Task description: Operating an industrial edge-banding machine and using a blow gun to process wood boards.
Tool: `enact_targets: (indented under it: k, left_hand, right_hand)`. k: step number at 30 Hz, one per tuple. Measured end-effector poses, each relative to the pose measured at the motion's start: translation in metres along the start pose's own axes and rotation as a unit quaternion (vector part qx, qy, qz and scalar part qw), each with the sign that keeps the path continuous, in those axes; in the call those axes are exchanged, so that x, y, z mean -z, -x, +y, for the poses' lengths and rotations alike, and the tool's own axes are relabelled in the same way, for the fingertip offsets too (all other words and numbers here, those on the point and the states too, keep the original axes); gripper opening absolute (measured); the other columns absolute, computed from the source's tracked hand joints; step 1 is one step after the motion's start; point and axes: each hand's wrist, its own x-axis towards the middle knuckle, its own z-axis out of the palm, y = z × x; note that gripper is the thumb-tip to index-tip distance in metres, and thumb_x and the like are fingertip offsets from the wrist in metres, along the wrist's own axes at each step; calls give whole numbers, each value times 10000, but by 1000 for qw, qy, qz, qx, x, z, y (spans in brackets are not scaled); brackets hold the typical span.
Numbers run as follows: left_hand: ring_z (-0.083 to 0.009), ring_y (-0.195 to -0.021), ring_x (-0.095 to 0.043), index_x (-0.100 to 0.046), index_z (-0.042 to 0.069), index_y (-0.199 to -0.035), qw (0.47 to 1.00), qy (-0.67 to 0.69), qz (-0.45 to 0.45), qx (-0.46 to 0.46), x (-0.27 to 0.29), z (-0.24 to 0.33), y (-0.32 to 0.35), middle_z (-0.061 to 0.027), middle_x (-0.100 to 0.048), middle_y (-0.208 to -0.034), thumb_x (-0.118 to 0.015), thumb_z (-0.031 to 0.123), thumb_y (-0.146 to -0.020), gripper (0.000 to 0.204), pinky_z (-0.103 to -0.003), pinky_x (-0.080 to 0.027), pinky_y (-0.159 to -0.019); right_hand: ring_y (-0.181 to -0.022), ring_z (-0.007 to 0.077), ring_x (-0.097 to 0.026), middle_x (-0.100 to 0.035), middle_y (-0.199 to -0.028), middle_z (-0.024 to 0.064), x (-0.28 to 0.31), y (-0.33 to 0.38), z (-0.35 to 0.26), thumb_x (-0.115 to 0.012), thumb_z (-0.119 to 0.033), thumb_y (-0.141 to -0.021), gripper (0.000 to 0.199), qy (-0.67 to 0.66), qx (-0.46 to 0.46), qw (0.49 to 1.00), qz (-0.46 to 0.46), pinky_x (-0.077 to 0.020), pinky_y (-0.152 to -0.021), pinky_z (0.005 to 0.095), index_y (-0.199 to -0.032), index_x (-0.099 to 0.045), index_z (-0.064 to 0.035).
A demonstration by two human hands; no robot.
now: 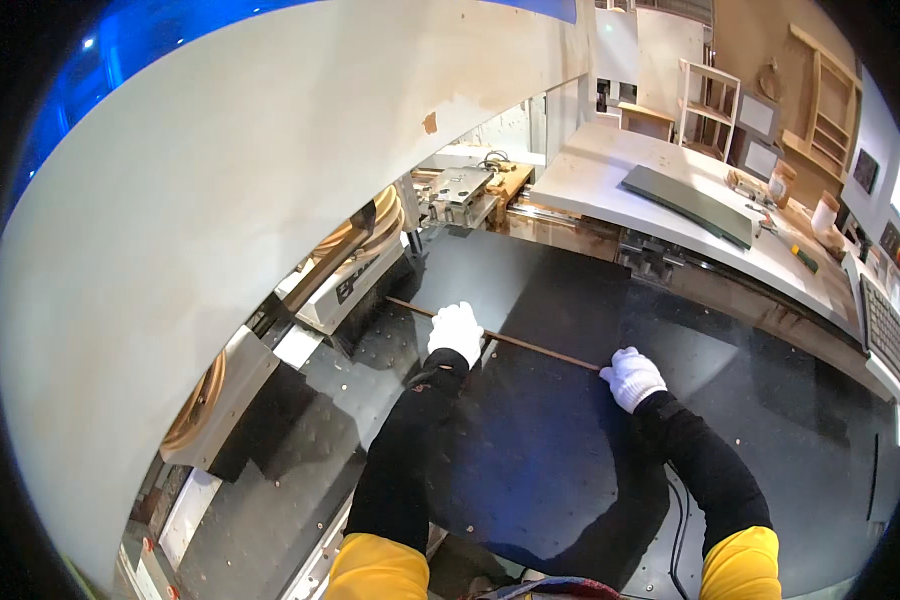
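Note:
A dark, flat panel [560, 290] with a thin brown near edge lies on the black machine table. My left hand [455, 335], in a white glove, is closed over that near edge, left of its middle. At the right end of the edge, my right hand [632, 378], also gloved in white, grips the panel near its corner. The undersides of my fingers are hidden in both hands. Black sleeves cover my forearms, with yellow further up.
A large pale machine hood [270, 150] rises on the left, with rollers and a brush beneath. Beyond the panel, a white worktop [620, 165] carries a grey-green board [685, 205] and small tools. A keyboard [885, 325] stands far right. A black cable [678, 530] hangs near my right arm.

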Motion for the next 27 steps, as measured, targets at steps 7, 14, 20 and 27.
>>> enact_targets:
  k: [7, 14, 20, 27]
  left_hand:
    - [-372, -997, -598, -530, 3, -1038, 1000, 16, 17, -16, -12, -2, -23, -204, -599, -1011, -677, 262, -837, 359, -468, -506, -852]
    - [-374, -1019, -600, -534, -11, -1052, 1000, 3, -5, -31, -15, -3, -29, -200, -606, -1018, -684, 281, -843, 388, -470, -505, -853]
    - [-327, -988, -568, -559, 0, -1060, 1000, -19, 15, -10, -24, -9, -30, -194, -593, -1004, -591, 245, -852, 323, -430, -460, -813]
    - [-361, -1030, -571, -519, -9, -1115, 999, -41, 3, -5, -31, -4, -32, -192, -571, -1047, -672, 272, -841, 421, -447, -496, -867]
  right_hand:
    - [-1066, 380, -605, -611, -1125, 238, 1, -9, 2, -627, -357, -902, 417, -3, -34, 999, 6, -499, -908, 426, -1070, -633, 24]
    - [-1110, 368, -584, -596, -1157, 213, 0, -15, 4, -598, -353, -919, 422, 14, -59, 998, -24, -473, -948, 418, -1132, -604, 11]
    - [-1128, 355, -571, -586, -1174, 209, 7, -16, -8, -576, -347, -936, 422, 5, -62, 998, -33, -464, -955, 405, -1154, -592, 14]
    - [-1139, 360, -561, -586, -1176, 212, 10, -10, -9, -579, -343, -933, 421, 9, -70, 997, -23, -455, -969, 401, -1145, -596, 21]
